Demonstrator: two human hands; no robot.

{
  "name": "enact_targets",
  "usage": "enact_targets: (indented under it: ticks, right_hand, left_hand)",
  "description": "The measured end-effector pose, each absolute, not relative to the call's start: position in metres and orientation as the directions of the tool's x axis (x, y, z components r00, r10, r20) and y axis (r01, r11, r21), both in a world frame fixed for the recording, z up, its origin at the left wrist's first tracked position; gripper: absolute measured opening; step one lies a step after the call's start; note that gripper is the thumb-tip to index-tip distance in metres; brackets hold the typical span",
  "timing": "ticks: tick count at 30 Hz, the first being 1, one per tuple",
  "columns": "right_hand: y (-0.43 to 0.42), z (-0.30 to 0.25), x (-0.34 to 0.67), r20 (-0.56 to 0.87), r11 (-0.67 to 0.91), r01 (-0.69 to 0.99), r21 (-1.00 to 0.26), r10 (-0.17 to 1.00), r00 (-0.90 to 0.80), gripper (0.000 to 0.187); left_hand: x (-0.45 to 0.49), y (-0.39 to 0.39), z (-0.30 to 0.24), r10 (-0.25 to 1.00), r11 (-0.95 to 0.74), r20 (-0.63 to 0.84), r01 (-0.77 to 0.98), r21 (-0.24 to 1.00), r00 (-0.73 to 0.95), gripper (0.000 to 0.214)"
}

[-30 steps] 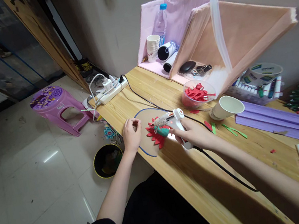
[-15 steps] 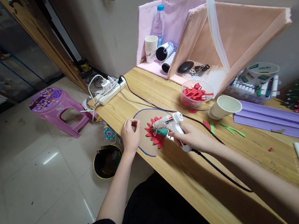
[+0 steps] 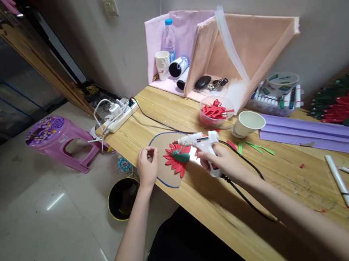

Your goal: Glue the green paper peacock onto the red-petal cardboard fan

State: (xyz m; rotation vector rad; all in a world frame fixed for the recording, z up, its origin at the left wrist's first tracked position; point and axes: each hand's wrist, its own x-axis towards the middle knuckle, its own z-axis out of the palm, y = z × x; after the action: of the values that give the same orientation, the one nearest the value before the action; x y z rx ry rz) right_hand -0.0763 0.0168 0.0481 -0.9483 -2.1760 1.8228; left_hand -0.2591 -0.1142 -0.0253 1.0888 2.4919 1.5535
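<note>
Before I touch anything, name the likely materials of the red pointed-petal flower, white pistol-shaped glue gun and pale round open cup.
Red pointed-petal flower: perhaps foam or felt, matte; its petals look solid-coloured. White pistol-shaped glue gun: probably hard plastic; its body looks smooth and moulded. Pale round open cup: likely paper, judging by its thin wall.

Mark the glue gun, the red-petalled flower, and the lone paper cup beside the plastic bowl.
Glue gun (image 3: 206,142): head view, on its white body.
Red-petalled flower (image 3: 177,166): head view, on its red petals.
Paper cup (image 3: 249,123): head view, on its inner wall.
</note>
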Motion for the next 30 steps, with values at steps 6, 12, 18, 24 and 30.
enact_targets:
  ticks: [6,12,18,24,30]
  right_hand:
    - [0.030,0.018,-0.043,-0.300,-0.219,0.207,-0.954,0.626,-0.720,0.037]
    - [0.027,-0.009,-0.025,-0.238,-0.345,-0.042,-0.938,0.727,-0.644,0.023]
    - [0.025,-0.017,-0.025,-0.190,-0.432,-0.216,-0.876,0.719,-0.668,0.018]
    - [0.026,-0.022,-0.026,-0.170,-0.436,-0.245,-0.866,0.717,-0.676,0.019]
    - [0.026,-0.022,-0.025,-0.165,-0.434,-0.250,-0.866,0.718,-0.676,0.019]
  left_hand:
    - [-0.250,-0.116,-0.022,0.672,0.192,0.352,0.612,0.767,-0.651,0.008]
    - [-0.247,-0.115,-0.022,0.739,0.235,0.318,0.669,0.705,-0.594,0.008]
    - [-0.246,-0.113,-0.020,0.749,0.279,0.332,0.727,0.627,-0.573,0.009]
    - [-0.246,-0.111,-0.020,0.762,0.292,0.329,0.749,0.595,-0.558,0.009]
    - [-0.246,-0.111,-0.020,0.759,0.293,0.327,0.743,0.602,-0.564,0.009]
